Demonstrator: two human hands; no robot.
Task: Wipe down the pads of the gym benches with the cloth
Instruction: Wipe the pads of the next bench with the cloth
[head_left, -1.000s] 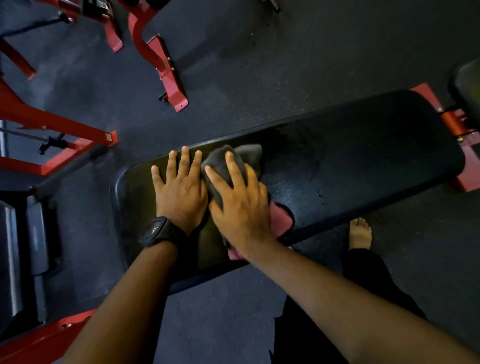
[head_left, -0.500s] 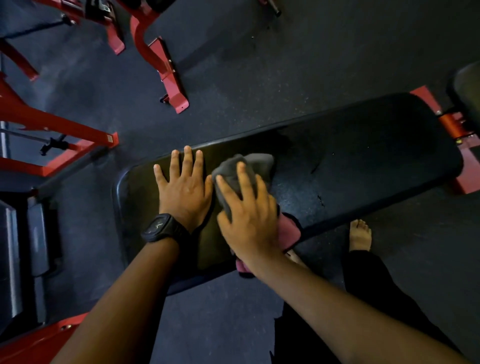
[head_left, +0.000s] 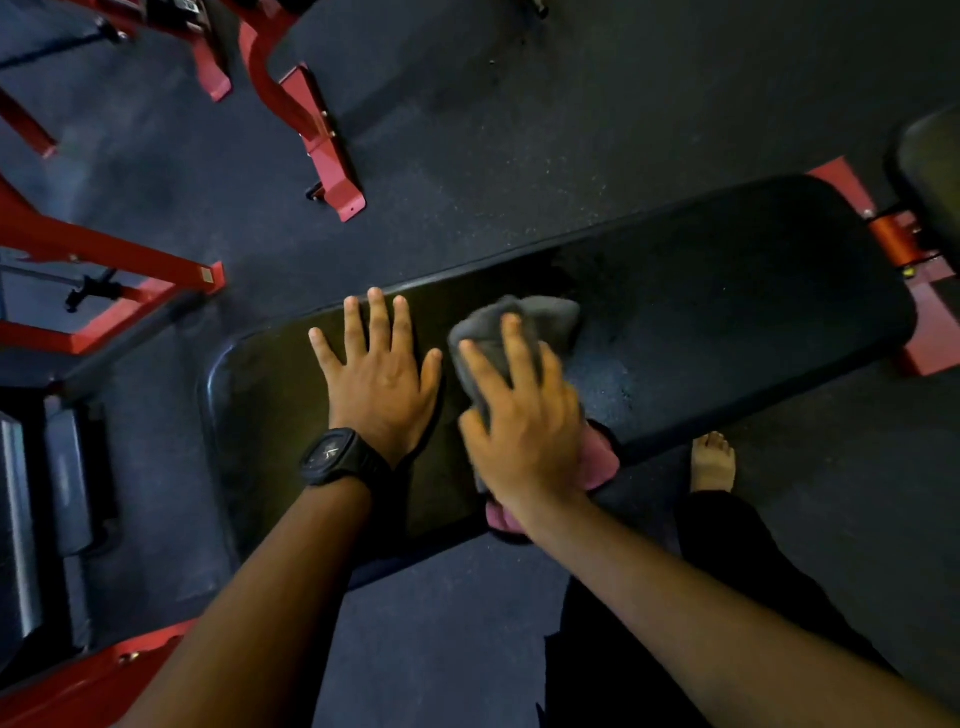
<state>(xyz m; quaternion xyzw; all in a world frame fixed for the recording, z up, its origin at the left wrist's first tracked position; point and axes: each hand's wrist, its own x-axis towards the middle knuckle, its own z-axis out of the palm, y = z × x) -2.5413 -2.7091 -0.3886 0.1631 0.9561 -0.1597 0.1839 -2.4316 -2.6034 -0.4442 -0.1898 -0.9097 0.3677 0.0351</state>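
Pressing the grey-and-pink cloth (head_left: 545, 318) onto the middle of the black padded surface (head_left: 727, 312), the right hand (head_left: 524, 436) has its fingers (head_left: 521, 358) stretched over it; the left hand (head_left: 382, 387) lies flat just beside, fingers spread.

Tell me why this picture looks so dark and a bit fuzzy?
Head view: dim light, so the black bench pad nearly blends into the floor; head view: the right hand and grey cloth look slightly soft, perhaps from motion.

no text, label, brand or number can be read anywhere; the face of the black watch (head_left: 332, 456) is too dim and blurred to make out.
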